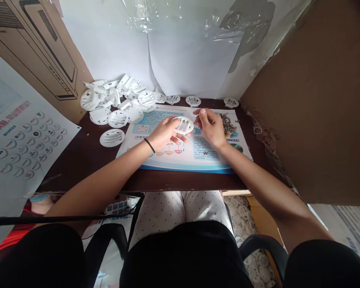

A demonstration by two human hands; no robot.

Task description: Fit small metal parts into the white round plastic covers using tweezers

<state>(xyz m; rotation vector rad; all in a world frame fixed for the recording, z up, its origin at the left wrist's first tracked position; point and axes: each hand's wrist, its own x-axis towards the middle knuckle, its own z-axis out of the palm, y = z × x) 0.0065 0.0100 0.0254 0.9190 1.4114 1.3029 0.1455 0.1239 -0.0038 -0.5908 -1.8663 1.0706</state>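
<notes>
Your left hand (165,134) cradles a white slotted plastic cover (184,125) above the printed mat (168,162), fingers curled under its rim, seemingly to keep the slotted face up and steady. Your right hand (211,128) pinches something too small to tell at the cover's edge, beside a heap of metal bits (226,123). More loose covers (118,119) lie left on the worktop (87,168), apparently kept within reach.

my left hand (166,134) curled, fingers forward — right hand (211,128) pinched just beside it — both forearms (117,170) angled inward.
</notes>
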